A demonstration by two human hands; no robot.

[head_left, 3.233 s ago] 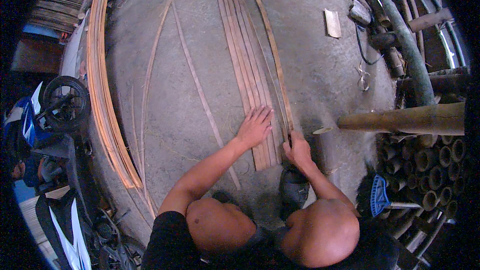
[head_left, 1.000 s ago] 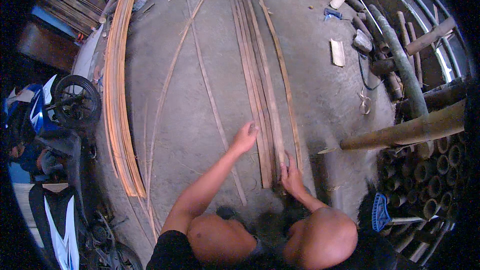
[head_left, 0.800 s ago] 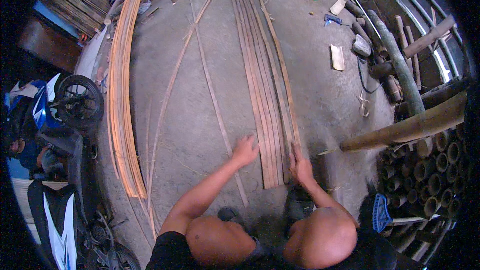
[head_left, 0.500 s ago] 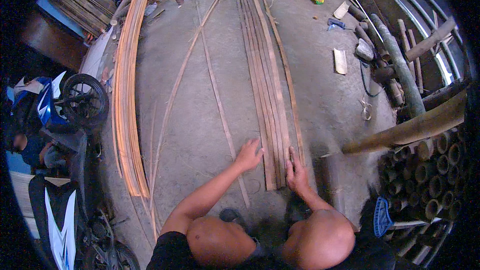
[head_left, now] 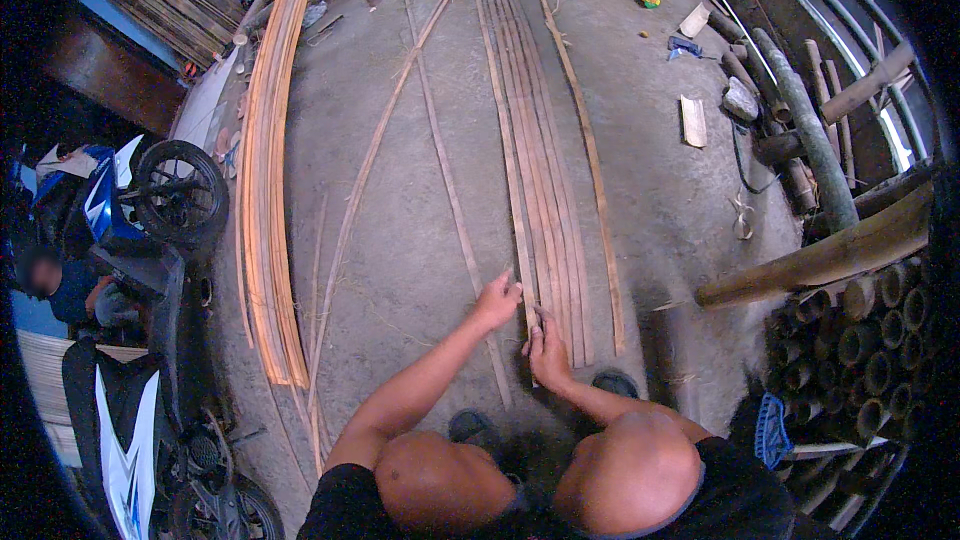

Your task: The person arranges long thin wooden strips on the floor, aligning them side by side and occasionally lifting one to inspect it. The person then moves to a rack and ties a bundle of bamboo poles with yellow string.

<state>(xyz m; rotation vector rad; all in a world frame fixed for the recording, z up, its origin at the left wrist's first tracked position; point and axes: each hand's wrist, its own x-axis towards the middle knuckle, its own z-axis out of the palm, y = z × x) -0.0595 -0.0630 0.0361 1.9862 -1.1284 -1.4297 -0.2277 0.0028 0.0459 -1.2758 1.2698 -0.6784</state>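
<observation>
Long brown bamboo strips (head_left: 560,240) lie side by side on the floor in front of me, running away toward the far end. At their left edge, one single bamboo strip (head_left: 507,145) lies slightly apart from the others. My right hand (head_left: 547,355) is closed around the near end of that strip, with something small and dark by its fingertips that I cannot make out. Just left of the strip is my left hand (head_left: 496,304), its thumb apart from the fingers and its fingertips at the strip's edge.
A bundle of orange-lit strips (head_left: 268,190) lies to the left, beside a motorbike (head_left: 110,195). Thin loose strips (head_left: 375,125) cross between the groups; another strip (head_left: 590,170) lies to the right. Bamboo tubes (head_left: 860,340) are stacked at right. A person (head_left: 75,285) sits at left.
My right hand has moved left from the group's right edge to the single strip, which now lies on the left side. My left hand has shifted slightly and its fingers are less stretched.
</observation>
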